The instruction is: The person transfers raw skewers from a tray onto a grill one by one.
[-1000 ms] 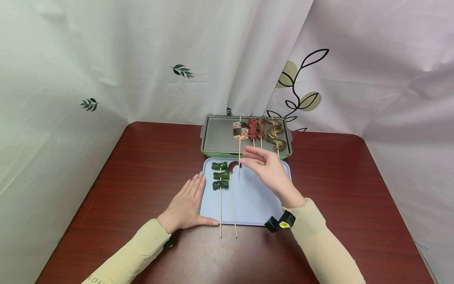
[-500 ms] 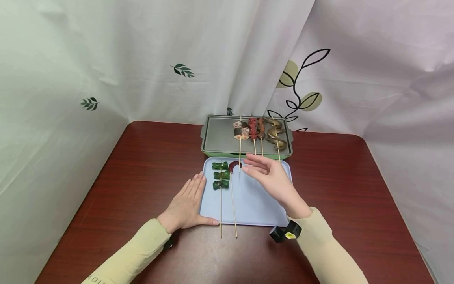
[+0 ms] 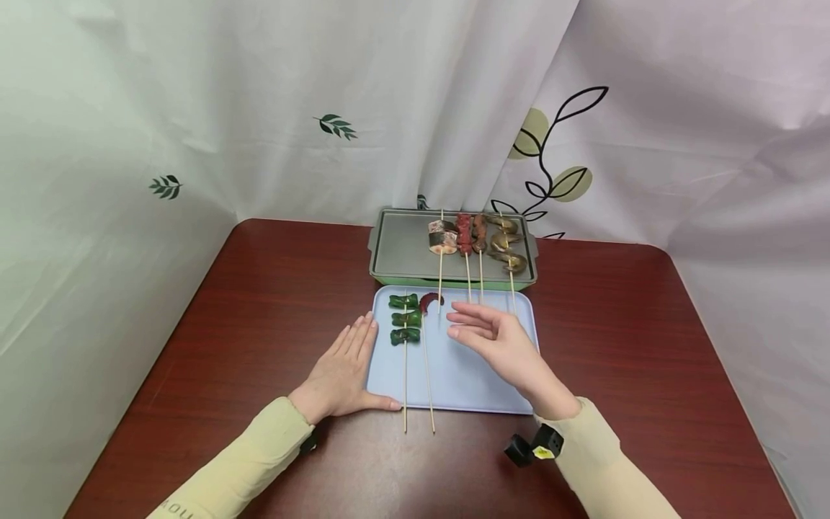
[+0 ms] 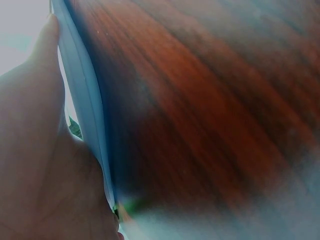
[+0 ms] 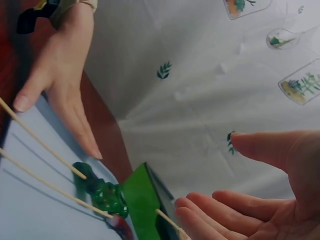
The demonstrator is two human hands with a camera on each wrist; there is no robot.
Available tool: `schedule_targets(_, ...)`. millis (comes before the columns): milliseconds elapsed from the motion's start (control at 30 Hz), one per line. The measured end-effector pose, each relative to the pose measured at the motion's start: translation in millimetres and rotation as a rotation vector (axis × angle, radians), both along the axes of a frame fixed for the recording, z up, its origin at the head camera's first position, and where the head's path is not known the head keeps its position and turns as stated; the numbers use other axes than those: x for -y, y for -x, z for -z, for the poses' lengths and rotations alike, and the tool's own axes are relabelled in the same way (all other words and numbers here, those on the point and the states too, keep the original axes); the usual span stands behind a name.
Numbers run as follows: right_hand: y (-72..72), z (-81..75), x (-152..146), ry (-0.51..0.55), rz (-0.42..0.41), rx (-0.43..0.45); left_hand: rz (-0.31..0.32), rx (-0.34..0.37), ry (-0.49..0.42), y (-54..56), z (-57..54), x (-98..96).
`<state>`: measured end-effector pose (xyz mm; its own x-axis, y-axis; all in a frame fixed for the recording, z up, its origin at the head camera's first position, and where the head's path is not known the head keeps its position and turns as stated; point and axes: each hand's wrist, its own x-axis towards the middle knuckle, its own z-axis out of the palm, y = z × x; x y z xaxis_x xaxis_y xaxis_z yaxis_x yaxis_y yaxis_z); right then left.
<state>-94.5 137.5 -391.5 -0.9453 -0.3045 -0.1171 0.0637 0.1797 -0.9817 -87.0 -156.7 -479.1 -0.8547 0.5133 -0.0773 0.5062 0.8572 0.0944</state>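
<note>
My left hand (image 3: 340, 371) rests along the left side of a light blue tray (image 3: 467, 382), fingers straight, thumb at the front edge. My right hand (image 3: 506, 342) is over the tray's right part; in the right wrist view its thumb and fingers stand apart with nothing between them. On the tray lie a skewer of green pepper pieces (image 3: 405, 318) and a skewer with a dark red curled piece (image 3: 426, 303), sticks overhanging the front. Behind, a grey grill pan (image 3: 403, 245) bears a fish-like chunk skewer (image 3: 443, 238), nearest to my right fingertips by its stick.
Also on the pan are a red meat skewer (image 3: 464, 234), a brown meat skewer (image 3: 479, 233) and a skewer of curled brownish-green pieces (image 3: 504, 241). Their sticks point toward the tray. A dark red wooden table (image 3: 616, 324) lies beneath, with pale curtains (image 3: 272, 108) behind it.
My right hand has drawn back toward me and slightly right, away from the stick of the fish-like skewer, which stays on the pan. My left hand has stayed put.
</note>
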Motion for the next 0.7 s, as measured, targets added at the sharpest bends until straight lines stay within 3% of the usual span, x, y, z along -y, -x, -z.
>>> schedule_targets(200,-6.8,9.3,-2,-0.019,-0.016,0.032,0.002,0.001,0.005,0.3,-5.2,-1.3)
schedule_targets(700,-21.9,40.7,3,-0.023,-0.072,0.115,-0.005,0.014,0.026,0.1,-5.6,-1.3)
